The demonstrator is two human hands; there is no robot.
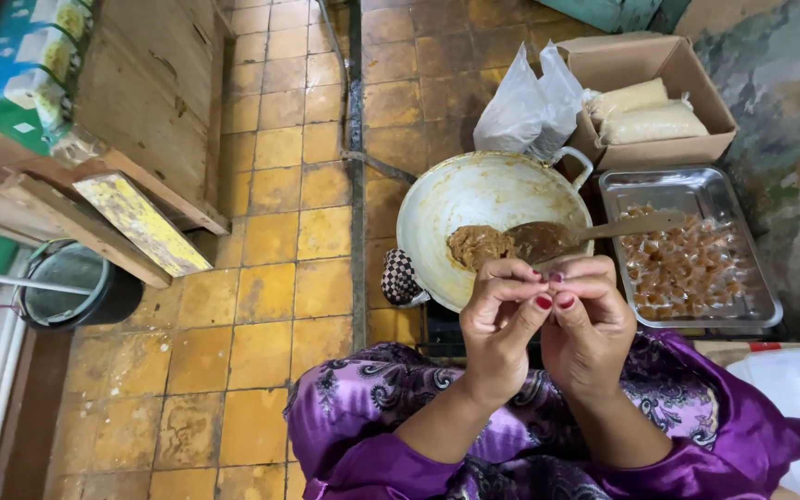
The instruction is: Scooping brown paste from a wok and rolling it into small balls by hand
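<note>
My left hand [502, 319] and my right hand [588, 319] meet fingertip to fingertip above my lap, pinching something small that the fingers hide. Just beyond them stands a large white pan [474, 190] with a lump of brown paste [476, 245] at its near side. A wooden spatula [604, 229] smeared with the same paste lies across the pan's rim. To the right sits a metal tray [696, 185] holding several small wrapped brown sweets [687, 268].
A cardboard box [659, 60] with pale filled bags and a clear plastic bag [525, 106] stand behind the pan. A checked cloth [402, 276] wraps the pan's handle. Wooden boards [131, 222] and a dark bucket [76, 282] lie left on the yellow tiled floor.
</note>
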